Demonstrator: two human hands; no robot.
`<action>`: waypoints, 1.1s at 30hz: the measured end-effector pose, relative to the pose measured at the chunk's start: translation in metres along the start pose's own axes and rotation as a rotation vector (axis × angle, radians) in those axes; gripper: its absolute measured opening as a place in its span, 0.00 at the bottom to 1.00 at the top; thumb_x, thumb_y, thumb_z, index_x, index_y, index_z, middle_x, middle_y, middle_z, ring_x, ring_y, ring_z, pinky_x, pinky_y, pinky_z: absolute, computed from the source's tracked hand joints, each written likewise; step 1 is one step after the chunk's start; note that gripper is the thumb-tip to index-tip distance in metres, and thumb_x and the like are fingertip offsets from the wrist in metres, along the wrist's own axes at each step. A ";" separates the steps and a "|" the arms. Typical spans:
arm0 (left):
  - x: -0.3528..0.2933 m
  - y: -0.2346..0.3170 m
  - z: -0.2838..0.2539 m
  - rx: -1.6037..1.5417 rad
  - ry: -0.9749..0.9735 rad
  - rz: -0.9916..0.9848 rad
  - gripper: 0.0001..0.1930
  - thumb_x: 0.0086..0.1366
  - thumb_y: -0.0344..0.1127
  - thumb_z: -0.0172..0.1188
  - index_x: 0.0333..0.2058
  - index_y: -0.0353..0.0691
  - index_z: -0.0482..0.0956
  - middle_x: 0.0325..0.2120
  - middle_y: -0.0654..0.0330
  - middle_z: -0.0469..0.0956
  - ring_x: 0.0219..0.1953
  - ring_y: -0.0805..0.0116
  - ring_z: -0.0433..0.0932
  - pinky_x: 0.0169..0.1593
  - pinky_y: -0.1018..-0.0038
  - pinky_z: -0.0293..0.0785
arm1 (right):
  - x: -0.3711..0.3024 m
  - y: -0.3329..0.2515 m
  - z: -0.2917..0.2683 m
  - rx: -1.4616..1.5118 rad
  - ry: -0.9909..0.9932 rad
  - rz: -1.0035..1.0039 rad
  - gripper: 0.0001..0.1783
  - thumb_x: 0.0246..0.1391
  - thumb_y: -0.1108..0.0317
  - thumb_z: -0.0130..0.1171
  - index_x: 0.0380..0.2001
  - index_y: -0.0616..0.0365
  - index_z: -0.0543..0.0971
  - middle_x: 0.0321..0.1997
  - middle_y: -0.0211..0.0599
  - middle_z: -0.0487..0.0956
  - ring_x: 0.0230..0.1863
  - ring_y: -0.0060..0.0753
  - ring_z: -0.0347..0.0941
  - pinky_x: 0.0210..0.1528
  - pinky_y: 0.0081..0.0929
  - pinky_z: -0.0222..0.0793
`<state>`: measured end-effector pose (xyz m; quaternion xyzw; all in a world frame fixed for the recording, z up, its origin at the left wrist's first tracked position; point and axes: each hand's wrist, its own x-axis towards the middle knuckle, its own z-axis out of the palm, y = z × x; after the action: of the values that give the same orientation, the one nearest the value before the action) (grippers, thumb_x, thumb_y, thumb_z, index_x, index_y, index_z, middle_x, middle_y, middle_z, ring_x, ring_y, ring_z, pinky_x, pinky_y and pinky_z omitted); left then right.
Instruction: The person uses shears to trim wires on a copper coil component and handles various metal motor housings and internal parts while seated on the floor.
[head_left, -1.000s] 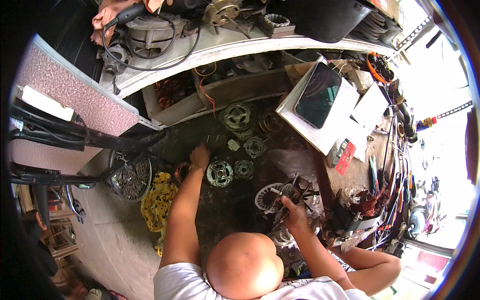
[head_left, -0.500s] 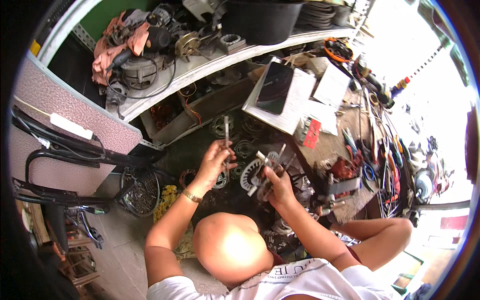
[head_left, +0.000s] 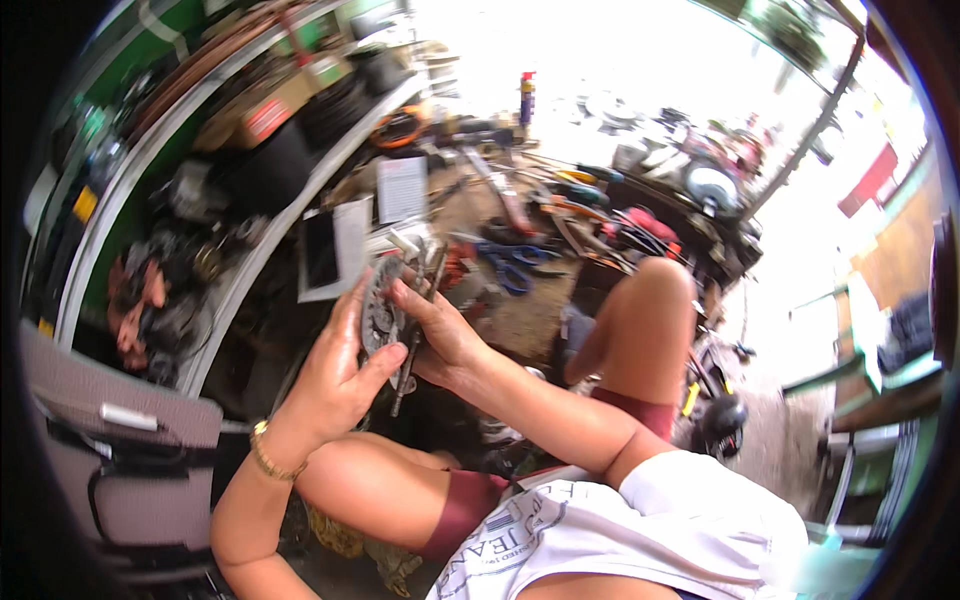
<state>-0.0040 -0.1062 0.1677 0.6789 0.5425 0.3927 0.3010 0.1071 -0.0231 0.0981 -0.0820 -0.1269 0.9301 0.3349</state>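
Observation:
Both hands are at a round, grey, slotted metal housing (head_left: 380, 310), held tilted on edge above my lap. My left hand (head_left: 335, 375) grips its near left side, with the thumb across the lower face. On the other side, my right hand (head_left: 445, 330) is closed around the part, its thumb by the upper face. A thin metal rod (head_left: 398, 400) sticks out below beside the housing, and a pale stub (head_left: 405, 243) projects above. Fingers hide part of the housing, and blur keeps me from telling how the rod is joined to it.
A dark flat tablet or phone (head_left: 319, 255) lies on paper beyond my hands. To the right are blue-handled scissors (head_left: 515, 272) and several tools on a wooden bench (head_left: 545, 315). A loaded shelf (head_left: 260, 275) runs along the left; a spray can (head_left: 527, 100) stands far off.
My view has swung to the right. My left hand, which held a thin metal piece apart, has come over to the housing in my right hand, and both now hold it.

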 end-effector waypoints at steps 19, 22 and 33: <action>0.016 0.003 -0.040 0.302 0.213 -0.018 0.24 0.66 0.41 0.46 0.60 0.45 0.59 0.59 0.57 0.61 0.59 0.63 0.63 0.61 0.65 0.56 | -0.517 -0.360 -0.219 -0.705 1.082 -0.555 0.17 0.49 0.62 0.63 0.40 0.54 0.72 0.27 0.32 0.74 0.24 0.31 0.72 0.26 0.31 0.71; 0.002 -0.022 -0.059 0.207 0.267 -0.133 0.25 0.67 0.47 0.45 0.60 0.46 0.60 0.59 0.57 0.61 0.58 0.61 0.64 0.61 0.63 0.58 | -0.544 -0.332 -0.275 -0.767 1.402 -0.722 0.14 0.48 0.63 0.64 0.36 0.52 0.72 0.26 0.30 0.73 0.24 0.29 0.72 0.24 0.30 0.71; -0.030 -0.081 -0.089 0.140 0.323 -0.325 0.29 0.65 0.55 0.44 0.60 0.47 0.60 0.59 0.57 0.60 0.60 0.59 0.62 0.61 0.54 0.54 | -0.581 -0.268 -0.460 -1.239 1.767 -1.132 0.17 0.39 0.70 0.70 0.29 0.55 0.70 0.24 0.26 0.72 0.25 0.19 0.68 0.30 0.20 0.65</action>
<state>-0.1244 -0.1187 0.1388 0.5302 0.7116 0.4042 0.2218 0.8205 -0.1153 -0.2233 -0.7658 -0.2952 0.0585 0.5684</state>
